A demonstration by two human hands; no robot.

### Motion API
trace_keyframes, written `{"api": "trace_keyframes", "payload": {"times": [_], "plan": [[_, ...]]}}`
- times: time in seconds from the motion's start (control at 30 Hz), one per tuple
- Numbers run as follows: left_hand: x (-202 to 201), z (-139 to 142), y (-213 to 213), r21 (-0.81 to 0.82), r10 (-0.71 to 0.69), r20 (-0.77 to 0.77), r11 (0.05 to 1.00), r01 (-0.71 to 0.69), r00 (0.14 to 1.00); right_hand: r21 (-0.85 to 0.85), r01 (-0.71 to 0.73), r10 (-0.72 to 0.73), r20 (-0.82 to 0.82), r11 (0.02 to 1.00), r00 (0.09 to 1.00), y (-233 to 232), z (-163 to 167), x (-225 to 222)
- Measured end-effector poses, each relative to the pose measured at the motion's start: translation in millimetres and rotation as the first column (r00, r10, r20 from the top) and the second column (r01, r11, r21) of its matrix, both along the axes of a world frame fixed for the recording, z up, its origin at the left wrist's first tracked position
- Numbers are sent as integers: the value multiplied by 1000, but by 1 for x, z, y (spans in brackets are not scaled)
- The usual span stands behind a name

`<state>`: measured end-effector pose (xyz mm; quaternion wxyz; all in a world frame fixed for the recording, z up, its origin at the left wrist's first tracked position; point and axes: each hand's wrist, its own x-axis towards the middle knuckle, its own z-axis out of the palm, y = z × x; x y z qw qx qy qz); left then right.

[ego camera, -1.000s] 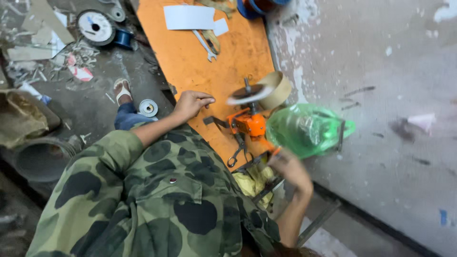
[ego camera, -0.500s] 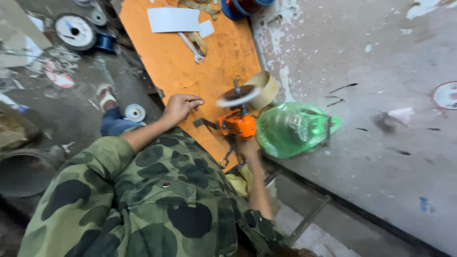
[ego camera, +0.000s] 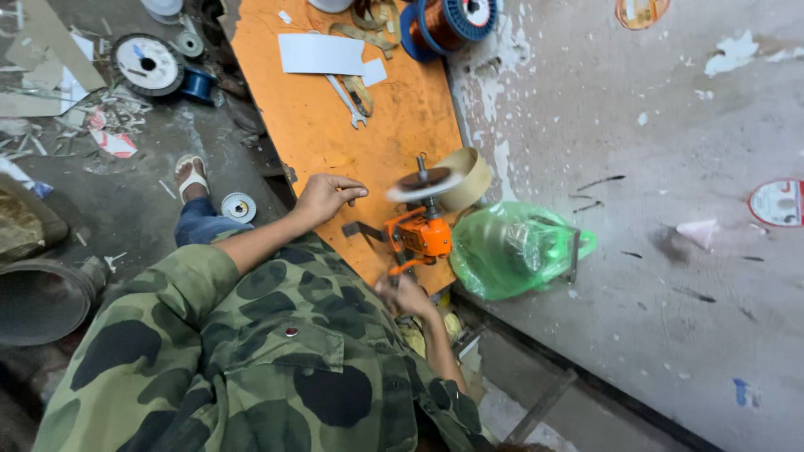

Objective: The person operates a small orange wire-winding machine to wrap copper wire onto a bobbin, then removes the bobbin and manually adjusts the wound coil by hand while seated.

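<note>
Nearest to the camera, a camouflage shirt (ego camera: pixel 251 368) fills the lower left, and both forearms reach out of it toward an orange board (ego camera: pixel 335 125) that serves as a worktop. Low and right of centre, the right hand (ego camera: pixel 404 293) is blurred at the near edge of the board, curled around what looks like the crank handle of an orange hand winder (ego camera: pixel 423 234); how tightly the fingers close cannot be told through the blur. Just left of the winder, the left hand (ego camera: pixel 325 197) rests on the board with its fingers drawn together, the thumb and forefinger pinching something too small to make out. On top of the winder a disc (ego camera: pixel 425 182) is smeared by motion, and a tape roll (ego camera: pixel 467 177) lies just behind it. A green plastic bag (ego camera: pixel 515 249) sits immediately right of the winder against the grey wall (ego camera: pixel 670 125). Farther along the board lie a wrench (ego camera: pixel 345 99), a white sheet (ego camera: pixel 320 53) and, at the far end, a blue spool of copper wire (ego camera: pixel 452 20). Down on the floor to the left are a sandalled foot (ego camera: pixel 191 176) and a white reel (ego camera: pixel 147 64).
</note>
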<state>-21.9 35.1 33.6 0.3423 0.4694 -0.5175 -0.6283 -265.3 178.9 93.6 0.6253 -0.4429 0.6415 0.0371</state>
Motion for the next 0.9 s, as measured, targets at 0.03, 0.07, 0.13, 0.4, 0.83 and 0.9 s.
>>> {"api": "trace_keyframes", "payload": {"times": [0.03, 0.07, 0.13, 0.4, 0.83, 0.9], "plan": [[1, -1, 0, -34, -7, 19, 999, 8, 1000, 30, -36, 33, 110, 999, 993, 12, 1, -8], [2, -2, 0, -41, -7, 13, 999, 7, 1000, 60, -65, 51, 221, 996, 974, 28, 3, -15], [2, -3, 1, -55, -22, -4, 998, 22, 1000, 182, -121, 121, 15, 976, 993, 45, 42, -55], [-5, -5, 1, 20, -28, 16, 999, 28, 999, -532, 112, -337, -348, 839, 875, -10, 63, -105], [-6, -14, 4, -65, -44, -38, 997, 41, 998, -697, -4, -405, -422, 717, 812, -28, -2, -11], [-4, -15, 4, -103, -52, -44, 994, 47, 998, -645, 7, -448, -522, 764, 726, -27, -3, -4]]}}
